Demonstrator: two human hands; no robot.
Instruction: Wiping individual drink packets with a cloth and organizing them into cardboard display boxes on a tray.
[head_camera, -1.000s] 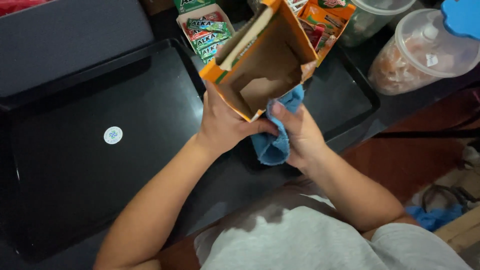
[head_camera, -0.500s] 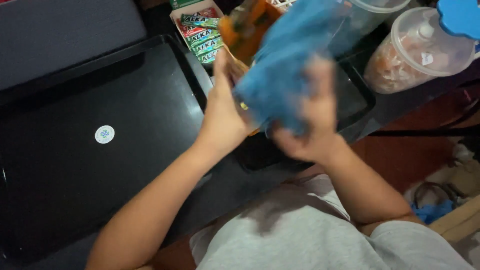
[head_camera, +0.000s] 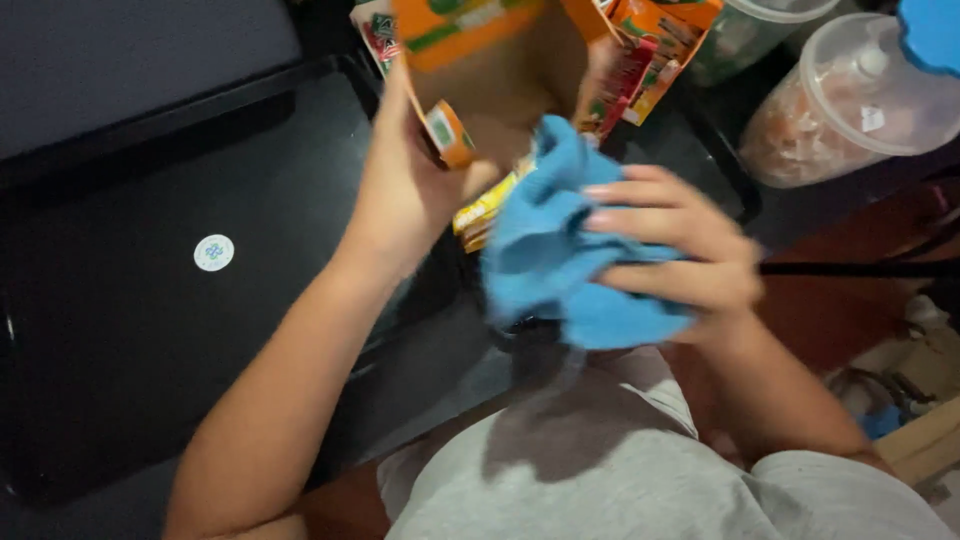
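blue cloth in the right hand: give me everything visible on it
The blue cloth looks like soft terry fabric, plain mid blue, crumpled into a loose wad with folds and a drooping lower edge. The right hand grips it from the right, fingers curled over its top. Its upper corner reaches toward the open orange carton held by the left hand.

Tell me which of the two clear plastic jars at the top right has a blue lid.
The right-hand jar, filled with pale orange contents, has the blue lid. The other jar, further left behind the orange snack packets, shows only a clear rim.
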